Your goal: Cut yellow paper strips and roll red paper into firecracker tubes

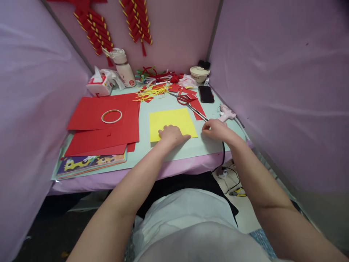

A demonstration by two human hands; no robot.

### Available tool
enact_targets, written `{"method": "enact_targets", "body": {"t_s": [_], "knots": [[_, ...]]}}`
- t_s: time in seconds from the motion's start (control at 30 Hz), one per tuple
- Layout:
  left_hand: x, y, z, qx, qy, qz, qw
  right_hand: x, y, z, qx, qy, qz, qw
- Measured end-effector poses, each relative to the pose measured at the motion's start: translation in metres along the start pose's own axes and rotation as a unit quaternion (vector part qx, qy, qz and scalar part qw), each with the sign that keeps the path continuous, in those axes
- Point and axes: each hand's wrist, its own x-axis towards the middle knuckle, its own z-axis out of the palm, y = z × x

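Observation:
A square sheet of yellow paper [171, 118] lies on the pale green table top in front of me. My left hand [173, 135] rests on its near edge, fingers spread and thumb stretched to the right. Just right of the sheet, my right hand [214, 129] is low over the table with its fingers curled together; whatever is in them, if anything, is hidden. A black-and-white pen [198, 113] slants down to this hand's knuckles. Beyond the pen lie red-handled scissors [183, 100] on red paper scraps [198, 108].
Red card sheets [89, 112] with a white tape ring [111, 111] cover the left side, over a picture book [92, 163]. Farther back are yellow strips [152, 93], a bottle [124, 69], a tissue box [100, 85], a lidded bowl [200, 74] and a phone [206, 94]. A glue gun [227, 112] lies right.

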Motion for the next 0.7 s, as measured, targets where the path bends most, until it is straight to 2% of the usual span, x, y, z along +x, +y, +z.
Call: {"method": "enact_targets", "body": {"t_s": [0.07, 0.13, 0.2, 0.33, 0.5, 0.7], "knots": [[0.0, 0.0, 0.0, 0.0, 0.002, 0.001, 1.0, -0.014, 0.005, 0.015, 0.019, 0.099, -0.101, 0.99], [-0.001, 0.0, 0.0, -0.003, 0.003, 0.002, 1.0, -0.026, 0.007, 0.033, 0.026, 0.14, -0.185, 0.972], [-0.002, 0.0, 0.0, -0.005, 0.004, 0.002, 1.0, -0.034, 0.006, 0.05, 0.024, 0.16, -0.22, 0.962], [-0.002, 0.0, -0.001, -0.003, 0.002, 0.005, 1.0, -0.038, 0.002, 0.066, 0.012, 0.187, -0.236, 0.953], [-0.003, 0.0, -0.001, 0.002, 0.002, 0.002, 1.0, -0.037, -0.003, 0.07, -0.003, 0.172, -0.24, 0.955], [-0.002, -0.001, -0.001, -0.002, -0.001, 0.008, 1.0, -0.039, -0.003, 0.073, -0.032, 0.182, -0.246, 0.951]]}}
